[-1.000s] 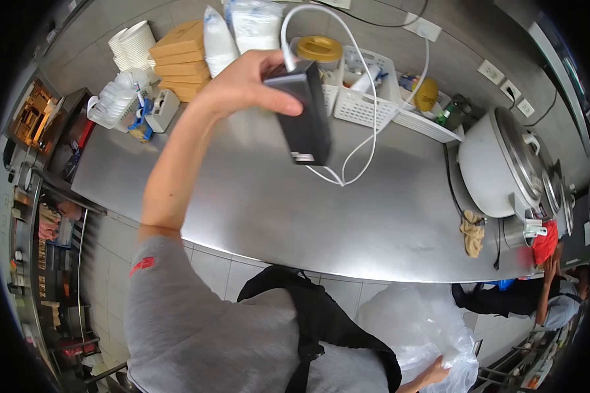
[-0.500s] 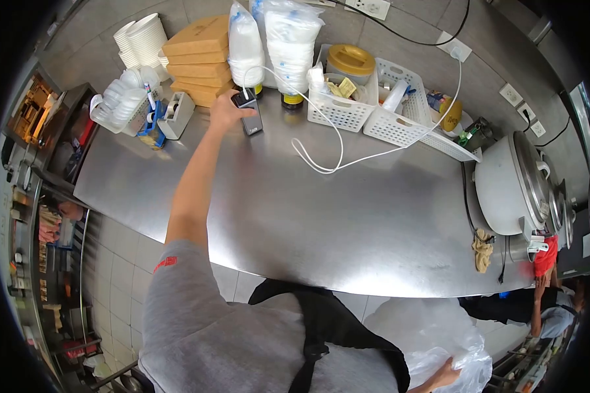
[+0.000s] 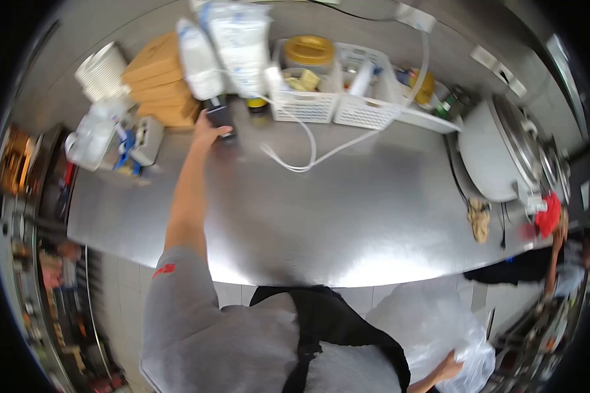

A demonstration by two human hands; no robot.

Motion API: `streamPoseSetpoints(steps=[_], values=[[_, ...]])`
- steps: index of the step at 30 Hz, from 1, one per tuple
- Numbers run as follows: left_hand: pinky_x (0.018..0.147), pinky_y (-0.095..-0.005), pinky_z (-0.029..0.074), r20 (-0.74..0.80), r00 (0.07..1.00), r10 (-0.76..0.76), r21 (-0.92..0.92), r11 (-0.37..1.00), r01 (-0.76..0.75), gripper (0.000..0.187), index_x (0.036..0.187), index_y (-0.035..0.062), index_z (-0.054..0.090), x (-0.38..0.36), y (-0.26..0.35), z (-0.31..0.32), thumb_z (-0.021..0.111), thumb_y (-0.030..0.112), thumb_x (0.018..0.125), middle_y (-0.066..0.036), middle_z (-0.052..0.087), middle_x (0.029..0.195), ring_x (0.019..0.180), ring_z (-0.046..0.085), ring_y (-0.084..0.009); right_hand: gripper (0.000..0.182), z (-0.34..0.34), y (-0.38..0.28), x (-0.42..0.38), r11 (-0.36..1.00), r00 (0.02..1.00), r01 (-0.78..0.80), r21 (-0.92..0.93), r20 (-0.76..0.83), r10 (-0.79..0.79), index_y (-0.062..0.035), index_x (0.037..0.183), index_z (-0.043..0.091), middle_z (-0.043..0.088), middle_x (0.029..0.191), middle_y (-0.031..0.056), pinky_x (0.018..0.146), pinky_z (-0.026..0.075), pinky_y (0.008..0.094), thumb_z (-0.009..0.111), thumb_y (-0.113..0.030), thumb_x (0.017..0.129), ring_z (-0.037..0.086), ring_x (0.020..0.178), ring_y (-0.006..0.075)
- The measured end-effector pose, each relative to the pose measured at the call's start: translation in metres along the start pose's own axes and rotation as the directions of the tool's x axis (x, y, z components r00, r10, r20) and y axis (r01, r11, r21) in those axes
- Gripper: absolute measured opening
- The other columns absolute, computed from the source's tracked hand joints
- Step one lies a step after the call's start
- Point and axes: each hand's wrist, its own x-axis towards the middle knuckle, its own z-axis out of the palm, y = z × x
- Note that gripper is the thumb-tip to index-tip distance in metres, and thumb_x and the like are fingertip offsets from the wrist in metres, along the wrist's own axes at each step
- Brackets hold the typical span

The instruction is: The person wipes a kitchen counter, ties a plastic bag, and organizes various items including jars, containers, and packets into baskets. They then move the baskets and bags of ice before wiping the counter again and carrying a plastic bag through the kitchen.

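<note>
My left hand (image 3: 206, 134) reaches to the back of the steel counter (image 3: 347, 223) and grips a dark box-shaped device (image 3: 219, 116) that rests on the counter by the cardboard boxes (image 3: 156, 78). A white cable (image 3: 301, 147) runs from the device across the counter toward a wall socket. My right hand (image 3: 449, 370) is low at the lower right, holding a clear plastic bag (image 3: 432, 327) below the counter edge.
White baskets (image 3: 337, 98) with a yellow-lidded jar (image 3: 308, 51), plastic-wrapped bags (image 3: 236, 46), stacked cups (image 3: 101, 75) and a tape dispenser (image 3: 147, 137) line the back. A large rice cooker (image 3: 498, 154) stands at right. Another person (image 3: 554, 262) works at far right.
My left hand carried the dark device from up in front of me down to the back of the counter and keeps hold of it; the view has shifted and blurred.
</note>
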Motion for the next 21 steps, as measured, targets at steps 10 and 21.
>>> streamPoseSetpoints(steps=[10,21], values=[[0.078,-0.0416,0.045,-0.385,0.909,0.157,0.618,0.776,0.128,0.083,0.111,-0.0012,0.041,-0.007,0.019,0.033,0.082,0.039,0.051,-0.018,0.059,0.096,0.089,0.057,-0.0344,0.045,-0.003,0.027,-0.012,0.999,0.997,0.025,-0.035,-0.068,-0.027,0.0032,0.105,0.059,0.061,0.098,0.0230,0.077,0.045,0.0418,0.066,-0.024,0.070,0.058,0.089,0.0377],[0.087,-0.0427,0.042,-0.596,0.798,-0.088,0.523,0.712,0.469,0.085,0.112,0.0028,0.038,-0.035,0.049,0.061,0.081,0.045,0.053,-0.017,0.047,0.113,0.107,0.048,-0.0336,0.049,-0.024,0.012,-0.024,1.000,0.999,-0.012,-0.012,-0.046,0.012,0.0061,0.102,0.059,0.062,0.093,0.0229,0.074,0.046,0.0431,0.068,-0.028,0.068,0.059,0.083,0.0374]])
